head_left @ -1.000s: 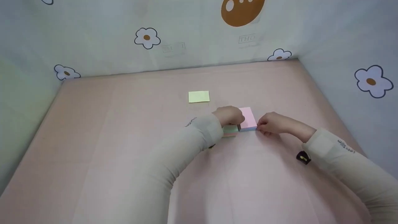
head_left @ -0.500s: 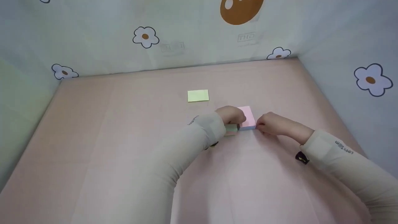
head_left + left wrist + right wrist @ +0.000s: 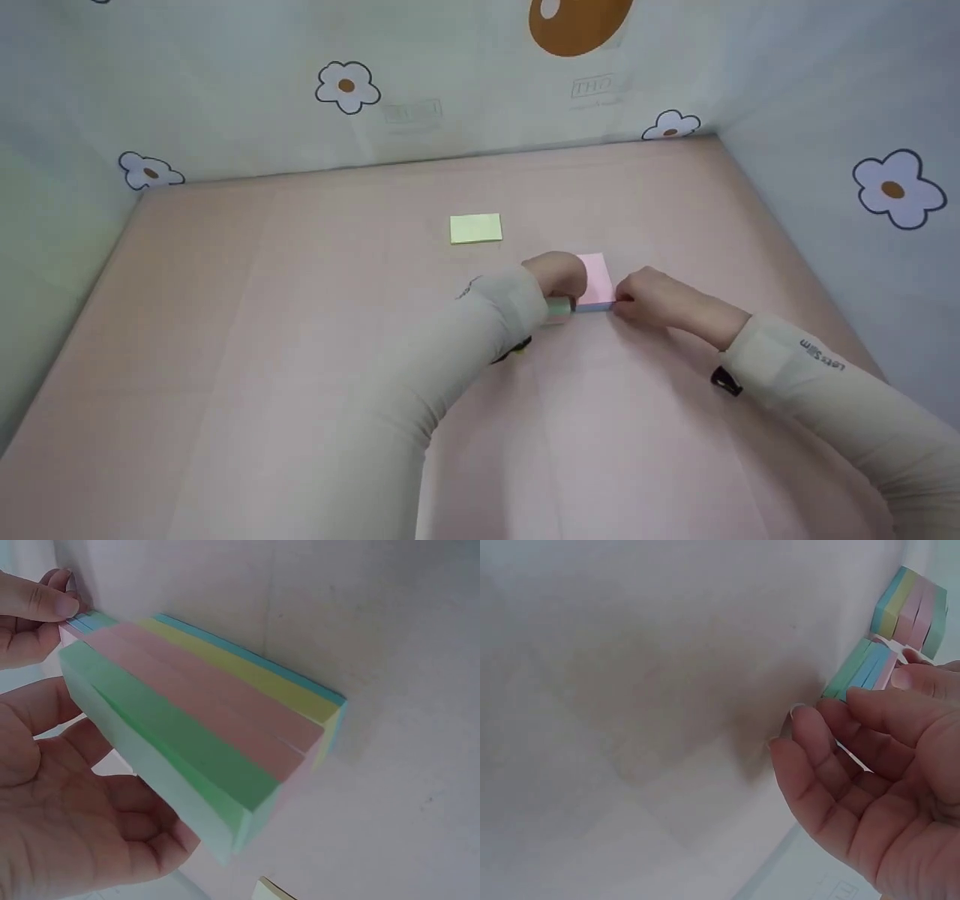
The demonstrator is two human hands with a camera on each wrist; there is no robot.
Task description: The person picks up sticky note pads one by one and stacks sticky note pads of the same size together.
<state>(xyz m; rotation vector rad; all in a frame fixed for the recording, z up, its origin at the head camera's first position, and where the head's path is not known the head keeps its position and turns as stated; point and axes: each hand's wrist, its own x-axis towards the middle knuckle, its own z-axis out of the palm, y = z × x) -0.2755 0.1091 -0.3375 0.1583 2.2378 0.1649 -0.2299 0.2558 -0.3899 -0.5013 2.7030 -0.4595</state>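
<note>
A pink-topped stack of sticky note pads (image 3: 598, 280), with blue and green layers below, lies on the table between both hands. Curled over its left side is my left hand (image 3: 559, 273), its thumb at the stack in the right wrist view. From the other side my right hand (image 3: 651, 295) pinches the near right corner with thumb and forefinger. A green-topped stack of pads (image 3: 172, 731), layered green, pink, yellow and blue, stands against the pink-topped one on its left, partly under the left hand. Several left fingertips are hidden behind this green-topped stack in the left wrist view.
A flat yellow sticky note pad (image 3: 476, 229) lies farther back, left of the stacks. The pink cloth table (image 3: 300, 300) is bounded at the back and sides by pale flower-print curtains (image 3: 465, 67).
The left thumb has drawn back from the top toward the left edge, showing more pink. The pink-topped stack has turned slightly straighter, with the right hand staying at its corner. The view has shifted slightly.
</note>
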